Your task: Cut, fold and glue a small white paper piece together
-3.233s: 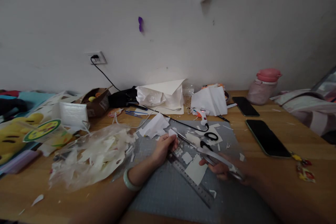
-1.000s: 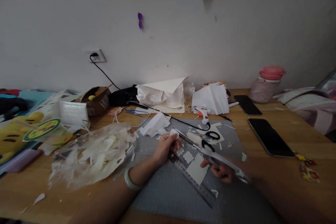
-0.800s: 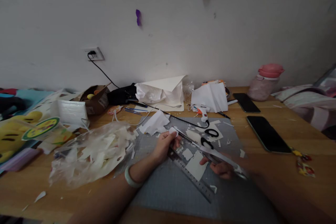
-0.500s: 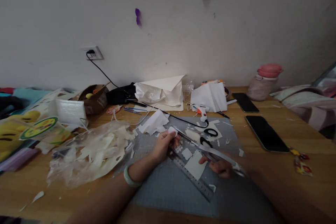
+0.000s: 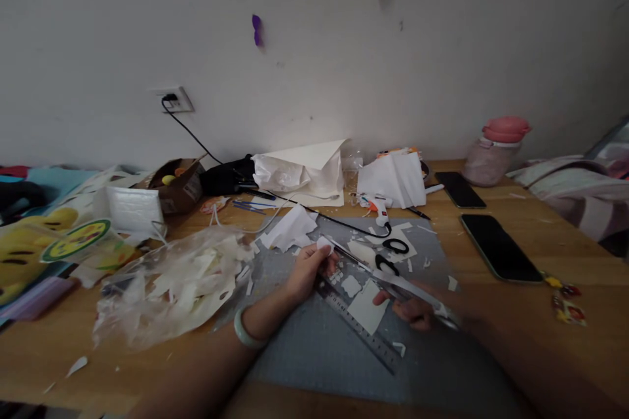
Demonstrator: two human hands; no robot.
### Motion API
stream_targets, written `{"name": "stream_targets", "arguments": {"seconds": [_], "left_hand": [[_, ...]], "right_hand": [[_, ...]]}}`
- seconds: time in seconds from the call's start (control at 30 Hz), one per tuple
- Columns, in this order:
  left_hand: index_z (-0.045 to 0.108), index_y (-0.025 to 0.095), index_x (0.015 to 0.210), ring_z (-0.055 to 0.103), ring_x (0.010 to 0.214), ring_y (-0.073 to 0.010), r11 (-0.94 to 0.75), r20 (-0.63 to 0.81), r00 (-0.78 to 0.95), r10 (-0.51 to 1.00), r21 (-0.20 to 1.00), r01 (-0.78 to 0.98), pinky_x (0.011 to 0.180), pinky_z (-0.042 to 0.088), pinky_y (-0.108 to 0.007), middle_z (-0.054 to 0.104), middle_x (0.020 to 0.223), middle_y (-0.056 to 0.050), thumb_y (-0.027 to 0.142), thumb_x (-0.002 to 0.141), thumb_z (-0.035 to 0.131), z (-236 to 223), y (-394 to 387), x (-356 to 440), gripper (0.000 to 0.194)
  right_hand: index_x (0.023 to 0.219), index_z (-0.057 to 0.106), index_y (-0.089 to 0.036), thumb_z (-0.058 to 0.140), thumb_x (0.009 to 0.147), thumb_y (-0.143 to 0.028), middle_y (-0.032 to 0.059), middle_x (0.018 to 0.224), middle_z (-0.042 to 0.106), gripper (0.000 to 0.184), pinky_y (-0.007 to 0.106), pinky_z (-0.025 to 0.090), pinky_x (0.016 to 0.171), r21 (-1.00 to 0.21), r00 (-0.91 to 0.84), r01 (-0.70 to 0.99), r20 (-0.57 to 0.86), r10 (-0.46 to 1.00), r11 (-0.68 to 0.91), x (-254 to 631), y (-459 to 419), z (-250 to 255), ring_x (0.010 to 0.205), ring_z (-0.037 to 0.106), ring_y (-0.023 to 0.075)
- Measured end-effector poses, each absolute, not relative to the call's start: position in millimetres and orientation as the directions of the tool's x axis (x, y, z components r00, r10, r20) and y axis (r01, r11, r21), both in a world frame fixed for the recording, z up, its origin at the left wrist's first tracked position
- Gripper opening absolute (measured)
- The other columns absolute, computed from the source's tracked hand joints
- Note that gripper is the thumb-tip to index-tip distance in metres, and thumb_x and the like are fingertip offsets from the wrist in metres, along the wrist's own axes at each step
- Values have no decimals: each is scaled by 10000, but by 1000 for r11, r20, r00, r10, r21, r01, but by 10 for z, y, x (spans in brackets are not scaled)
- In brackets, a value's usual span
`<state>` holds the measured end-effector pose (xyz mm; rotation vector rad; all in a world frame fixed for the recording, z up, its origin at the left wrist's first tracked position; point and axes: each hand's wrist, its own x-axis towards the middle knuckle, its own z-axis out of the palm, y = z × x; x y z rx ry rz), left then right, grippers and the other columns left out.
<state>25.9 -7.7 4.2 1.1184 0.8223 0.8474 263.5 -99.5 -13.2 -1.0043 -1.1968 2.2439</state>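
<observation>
My left hand [image 5: 307, 272] is closed in a pinch on a small white paper piece [image 5: 324, 245] above the grey cutting mat [image 5: 319, 360]. My right hand [image 5: 413, 311] is closed round a long thin silvery tool [image 5: 393, 281] that slants up and left, its tip close to the paper piece. The right hand is blurred, so I cannot tell what kind of tool it is. A steel ruler [image 5: 358, 330] lies diagonally on the mat between the hands, beside a white card offcut [image 5: 366, 306]. Black-handled scissors [image 5: 388, 255] lie just beyond.
A clear plastic bag of white scraps [image 5: 171, 281] lies left of the mat. A glue gun [image 5: 379, 209] with its black cord sits behind it. Two phones [image 5: 498, 249] [image 5: 458, 188] and a pink-lidded jar [image 5: 494, 150] are on the right, with boxes and packets at far left.
Both hands keep their grips and stay almost in place. The view has shifted slightly, and the right hand with the tool wavers a little.
</observation>
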Motion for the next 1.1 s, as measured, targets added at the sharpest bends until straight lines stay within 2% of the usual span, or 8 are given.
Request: {"name": "stream_targets", "arguments": {"seconds": [0.13, 0.23, 0.33, 0.8, 0.97, 1.1], "left_hand": [[584, 167, 538, 383, 397, -91, 196, -111, 459, 881, 970, -141, 457, 270, -232, 501, 411, 17, 389, 701, 546, 41, -79, 256, 279], [574, 164, 537, 384, 394, -91, 188, -111, 460, 881, 974, -126, 458, 276, -231, 494, 406, 24, 399, 696, 541, 47, -78, 257, 285], [570, 163, 544, 381, 394, -90, 192, -121, 459, 880, 975, -112, 456, 276, -229, 490, 405, 28, 407, 696, 530, 59, -79, 260, 290], [569, 152, 549, 388, 390, -84, 227, -152, 432, 889, 966, -126, 453, 277, -218, 506, 401, 25, 378, 674, 538, 52, -68, 266, 260], [570, 156, 553, 389, 395, -87, 234, -151, 430, 890, 961, -147, 452, 278, -219, 505, 404, 25, 341, 687, 516, 60, -75, 268, 235], [571, 169, 571, 381, 389, -88, 253, -164, 428, 889, 954, -162, 438, 268, -222, 498, 413, 32, 325, 690, 510, 51, -72, 277, 206]], "right_hand": [[1069, 576, -167, 593, 798, -401, -83, 589, 293, 358, 133, 170, 364, -778, -669, -129, -390, 633, -616, 2618, -1020, -88, 430, 187, 8], [1083, 564, -170, 657, 760, -278, -94, 585, 304, 353, 132, 153, 355, -789, -668, -132, -377, 642, -600, 2617, -1029, -86, 422, 179, 2], [1090, 563, -171, 659, 760, -254, -95, 583, 305, 354, 131, 162, 359, -796, -678, -136, -359, 641, -590, 2616, -1026, -92, 427, 192, 5], [1058, 577, -167, 679, 743, -340, -85, 589, 322, 374, 144, 161, 376, -833, -570, -84, -410, 712, -547, 2557, -1063, 27, 452, 201, 13], [994, 594, -115, 627, 717, -521, -73, 565, 349, 493, 155, 139, 356, -787, -557, -146, -435, 707, -599, 2484, -1065, 148, 445, 224, 21], [971, 583, -121, 620, 687, -583, -80, 551, 352, 543, 167, 110, 338, -790, -546, -138, -443, 711, -598, 2478, -1069, 136, 406, 209, 8]]}}
